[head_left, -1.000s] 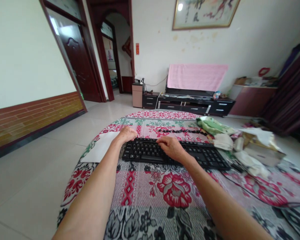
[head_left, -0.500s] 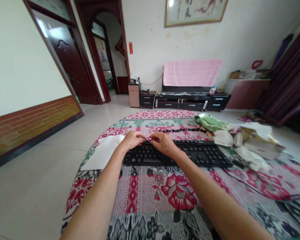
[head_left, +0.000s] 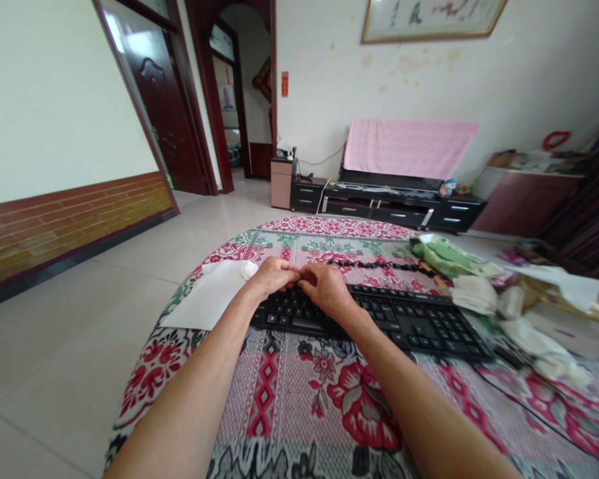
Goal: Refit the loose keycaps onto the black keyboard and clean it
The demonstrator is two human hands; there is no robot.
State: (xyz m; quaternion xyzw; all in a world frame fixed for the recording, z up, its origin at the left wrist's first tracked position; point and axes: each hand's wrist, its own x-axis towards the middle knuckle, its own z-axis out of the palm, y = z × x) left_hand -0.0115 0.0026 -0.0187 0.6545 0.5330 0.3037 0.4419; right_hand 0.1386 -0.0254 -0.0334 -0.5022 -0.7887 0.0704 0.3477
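Observation:
A black keyboard point(head_left: 414, 324) lies across the patterned tablecloth point(head_left: 304, 406). Over its upper left part, my left hand point(head_left: 273, 278) is closed in a pinch, with its fingertips meeting those of my right hand point(head_left: 328, 287). That hand is pinched too, bent down over the keys. Whatever small thing may be between the fingers is hidden. Beside my left wrist is a sheet of white paper point(head_left: 199, 301), bearing a crumpled white wad point(head_left: 248, 269). Behind the keyboard runs a line of small black pieces point(head_left: 374, 265).
At the right of the table are a green cloth or bag point(head_left: 449, 258), white crumpled cloths point(head_left: 474, 295) and an open box point(head_left: 554, 313). A black cable point(head_left: 519, 399) trails right from the keyboard. Across the floor stands a low black cabinet point(head_left: 379, 207) with a pink towel point(head_left: 409, 146) above it.
My hands have come together, closing the small gap between their fingertips. The view has turned a little left and tilted, so the keyboard now slants down to the right.

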